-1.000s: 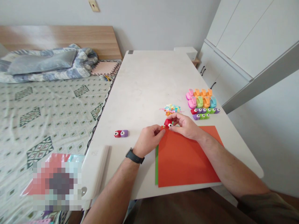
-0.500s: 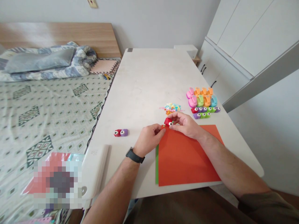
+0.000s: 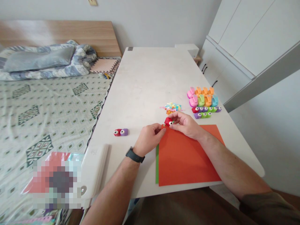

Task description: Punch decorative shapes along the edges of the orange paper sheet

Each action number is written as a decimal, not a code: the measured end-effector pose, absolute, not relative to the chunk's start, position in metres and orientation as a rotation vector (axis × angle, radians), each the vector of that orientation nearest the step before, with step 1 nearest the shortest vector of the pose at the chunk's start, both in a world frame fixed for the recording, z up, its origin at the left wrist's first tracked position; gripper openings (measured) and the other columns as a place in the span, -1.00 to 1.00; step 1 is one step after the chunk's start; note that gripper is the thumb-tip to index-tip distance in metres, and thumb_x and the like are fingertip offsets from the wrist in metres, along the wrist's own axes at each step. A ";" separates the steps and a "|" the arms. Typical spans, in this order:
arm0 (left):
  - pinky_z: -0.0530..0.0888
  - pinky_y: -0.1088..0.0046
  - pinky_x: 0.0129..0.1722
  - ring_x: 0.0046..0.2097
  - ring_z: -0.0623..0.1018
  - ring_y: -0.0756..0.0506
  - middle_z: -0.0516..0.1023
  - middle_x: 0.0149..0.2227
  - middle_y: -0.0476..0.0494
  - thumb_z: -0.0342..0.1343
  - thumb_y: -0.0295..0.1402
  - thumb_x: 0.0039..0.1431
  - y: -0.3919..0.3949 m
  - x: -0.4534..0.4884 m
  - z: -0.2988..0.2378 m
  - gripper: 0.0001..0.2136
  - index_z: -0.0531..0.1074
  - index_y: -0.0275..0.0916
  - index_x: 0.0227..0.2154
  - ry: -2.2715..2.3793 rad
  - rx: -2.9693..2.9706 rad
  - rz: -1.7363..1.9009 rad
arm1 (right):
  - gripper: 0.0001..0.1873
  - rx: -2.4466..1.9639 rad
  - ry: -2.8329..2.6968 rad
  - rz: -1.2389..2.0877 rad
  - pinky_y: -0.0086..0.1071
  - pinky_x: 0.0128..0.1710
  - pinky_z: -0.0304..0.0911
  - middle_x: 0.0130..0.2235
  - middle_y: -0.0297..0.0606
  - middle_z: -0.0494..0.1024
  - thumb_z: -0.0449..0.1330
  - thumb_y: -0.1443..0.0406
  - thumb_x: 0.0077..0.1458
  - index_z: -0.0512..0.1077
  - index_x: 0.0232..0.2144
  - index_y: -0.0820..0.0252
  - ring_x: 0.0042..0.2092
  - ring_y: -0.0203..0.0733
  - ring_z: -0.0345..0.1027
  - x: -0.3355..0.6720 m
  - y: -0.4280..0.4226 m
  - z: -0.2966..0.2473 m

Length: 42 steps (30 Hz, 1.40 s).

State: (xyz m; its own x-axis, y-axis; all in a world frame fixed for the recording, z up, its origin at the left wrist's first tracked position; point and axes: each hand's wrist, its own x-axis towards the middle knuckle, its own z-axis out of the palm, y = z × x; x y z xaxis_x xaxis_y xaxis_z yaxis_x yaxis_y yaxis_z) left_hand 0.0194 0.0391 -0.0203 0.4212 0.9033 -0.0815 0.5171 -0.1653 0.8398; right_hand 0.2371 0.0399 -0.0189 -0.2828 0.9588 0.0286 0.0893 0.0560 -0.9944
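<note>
R hand [image 3: 186,125] pinches small red paper punch [image 3: 168,121] on far corner of red paper sheet [image 3: 187,156]; L hand [image 3: 150,139] fingertips [image 3: 163,131] hold sheet edge just beside it. Confetti pile [image 3: 172,108] just beyond fingers.

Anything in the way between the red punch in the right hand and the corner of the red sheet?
Nothing visible. The right hand holds the red punch at the far left corner of the red sheet, which the left hand pinches. The paper cut-outs lie beyond, the loose punch pair off to the left, both apart.
</note>
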 end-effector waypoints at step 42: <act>0.24 0.47 -0.44 -0.44 0.38 -0.01 0.54 -0.46 -0.04 0.05 -0.11 0.31 0.039 0.020 -0.017 -0.67 0.54 -0.25 -0.37 1.213 1.821 0.598 | -0.60 -1.120 -1.498 1.325 -0.16 0.04 0.37 -0.03 -0.15 0.60 0.38 0.17 0.13 0.45 -0.02 0.14 -0.05 -0.13 0.48 0.239 0.041 -0.022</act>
State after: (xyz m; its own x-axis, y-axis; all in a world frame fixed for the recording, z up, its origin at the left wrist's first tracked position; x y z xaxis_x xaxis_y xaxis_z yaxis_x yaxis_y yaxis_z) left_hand 0.0203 0.0389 -0.0170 0.4165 0.9070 -0.0624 0.5027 -0.1726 0.8470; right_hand 0.2390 0.0410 -0.0221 -0.2635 0.9644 0.0217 0.0963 0.0487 -0.9942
